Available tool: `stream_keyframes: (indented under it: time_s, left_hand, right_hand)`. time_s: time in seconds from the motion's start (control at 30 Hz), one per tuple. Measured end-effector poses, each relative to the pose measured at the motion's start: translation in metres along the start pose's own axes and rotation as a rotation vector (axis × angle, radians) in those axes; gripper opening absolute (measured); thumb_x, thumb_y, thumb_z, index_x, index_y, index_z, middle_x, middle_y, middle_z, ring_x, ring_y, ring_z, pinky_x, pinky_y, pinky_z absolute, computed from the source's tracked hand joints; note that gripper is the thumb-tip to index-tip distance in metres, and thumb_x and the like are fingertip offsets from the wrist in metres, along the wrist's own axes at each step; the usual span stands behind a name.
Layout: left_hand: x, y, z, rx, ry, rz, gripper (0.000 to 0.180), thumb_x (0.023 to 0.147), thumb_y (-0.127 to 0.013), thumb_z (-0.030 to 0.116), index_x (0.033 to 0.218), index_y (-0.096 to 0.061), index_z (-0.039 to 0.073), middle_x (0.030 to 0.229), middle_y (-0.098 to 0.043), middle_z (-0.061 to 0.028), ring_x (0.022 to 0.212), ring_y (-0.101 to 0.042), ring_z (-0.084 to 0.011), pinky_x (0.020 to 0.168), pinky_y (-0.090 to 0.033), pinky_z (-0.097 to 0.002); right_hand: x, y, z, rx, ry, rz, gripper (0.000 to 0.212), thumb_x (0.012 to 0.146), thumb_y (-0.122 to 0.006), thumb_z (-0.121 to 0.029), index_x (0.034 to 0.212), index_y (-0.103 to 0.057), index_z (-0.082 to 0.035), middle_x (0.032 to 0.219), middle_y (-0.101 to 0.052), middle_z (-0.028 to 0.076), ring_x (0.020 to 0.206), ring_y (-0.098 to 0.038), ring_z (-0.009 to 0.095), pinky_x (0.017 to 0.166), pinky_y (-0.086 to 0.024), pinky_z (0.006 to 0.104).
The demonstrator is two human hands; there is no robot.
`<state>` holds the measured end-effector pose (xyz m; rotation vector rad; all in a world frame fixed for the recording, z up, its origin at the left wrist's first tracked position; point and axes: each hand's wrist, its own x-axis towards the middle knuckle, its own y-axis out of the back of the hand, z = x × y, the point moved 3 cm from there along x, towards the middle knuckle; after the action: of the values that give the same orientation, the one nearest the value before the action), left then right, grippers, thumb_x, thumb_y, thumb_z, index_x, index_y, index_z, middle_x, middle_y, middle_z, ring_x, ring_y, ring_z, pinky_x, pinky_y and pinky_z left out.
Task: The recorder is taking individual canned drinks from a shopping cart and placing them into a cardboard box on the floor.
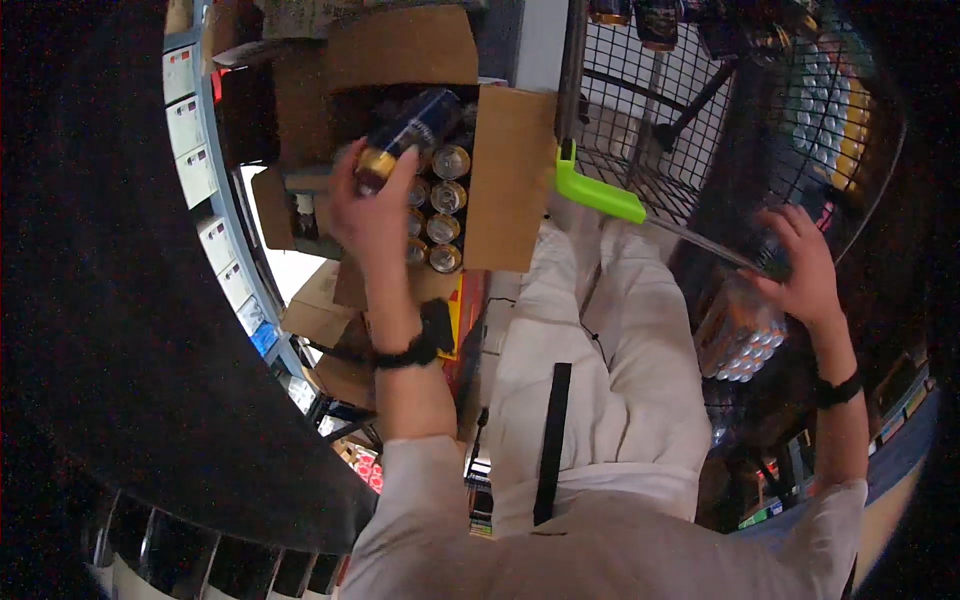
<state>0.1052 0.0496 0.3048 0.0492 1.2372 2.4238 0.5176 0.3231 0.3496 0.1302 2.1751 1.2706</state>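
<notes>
My left hand (pixel 372 205) is closed around a dark blue and gold can (pixel 425 122), held tilted above an open cardboard box (pixel 512 180). Inside the box, upright cans (pixel 449 197) stand in rows, their silver tops facing up; my hand and the held can cover part of them. My right hand (pixel 803 262) is over at the right with its fingers spread and nothing in it. It hovers by the end of the metal bar of a wire cart (pixel 640 130); whether it touches the bar I cannot tell.
A bright green handle piece (pixel 598 194) sits on the cart's bar, close before my legs. Wrapped packs of cans (pixel 742 335) are at the right, and more cans (pixel 657 22) lie at the cart's far end. Shelving with white labels (pixel 187 125) runs along the left.
</notes>
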Motion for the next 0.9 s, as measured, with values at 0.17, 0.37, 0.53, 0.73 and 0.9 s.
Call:
stream_keyframes:
  time_s: [0.17,0.37,0.53,0.73,0.9]
  left_hand:
    - [0.031,-0.057,-0.009,0.334,0.060,-0.120,0.073,0.066,-0.084,0.053,0.125,-0.067,0.015,0.123,-0.067,-0.0188,0.112,-0.064,-0.0374,0.097,-0.050,-0.0453]
    - [0.041,-0.105,-0.020,0.404,-0.011,-0.261,0.063,0.074,-0.077,0.041,0.127,-0.065,0.010,0.115,-0.070,-0.0196,0.109,-0.064,-0.0388,0.092,-0.052,-0.0461]
    - [0.050,-0.131,-0.031,0.496,-0.109,-0.340,0.066,0.076,-0.075,0.044,0.130,-0.062,0.007,0.118,-0.068,-0.0213,0.109,-0.064,-0.0396,0.092,-0.052,-0.0472]
    - [0.062,-0.145,-0.051,0.486,-0.168,-0.426,0.067,0.079,-0.075,0.045,0.131,-0.060,0.006,0.121,-0.066,-0.0233,0.111,-0.063,-0.0390,0.097,-0.050,-0.0465]
    - [0.065,-0.147,-0.062,0.419,-0.189,-0.486,0.070,0.078,-0.076,0.046,0.132,-0.059,0.004,0.122,-0.065,-0.0240,0.114,-0.062,-0.0387,0.098,-0.049,-0.0460]
  right_hand:
    - [0.007,-0.004,-0.004,0.070,-0.093,-0.146,0.085,0.062,-0.071,-0.061,0.125,-0.061,-0.005,0.126,-0.059,0.020,0.121,-0.054,0.043,0.105,-0.044,0.0486]
    - [0.001,-0.014,0.003,0.053,-0.008,0.000,0.072,0.063,-0.069,-0.053,0.114,-0.063,-0.004,0.111,-0.060,0.017,0.105,-0.058,0.040,0.091,-0.048,0.0457]
    - [0.001,-0.016,0.002,0.038,0.044,0.061,0.059,0.062,-0.067,-0.044,0.104,-0.064,-0.003,0.096,-0.061,0.014,0.093,-0.060,0.037,0.080,-0.050,0.0436]
    - [0.005,-0.010,-0.006,0.069,0.037,0.056,0.051,0.061,-0.067,-0.041,0.096,-0.063,-0.004,0.091,-0.060,0.013,0.089,-0.060,0.035,0.077,-0.050,0.0426]
    - [0.008,-0.007,-0.011,0.094,0.042,0.025,0.051,0.062,-0.066,-0.043,0.096,-0.063,-0.004,0.090,-0.060,0.013,0.089,-0.060,0.035,0.076,-0.050,0.0428]
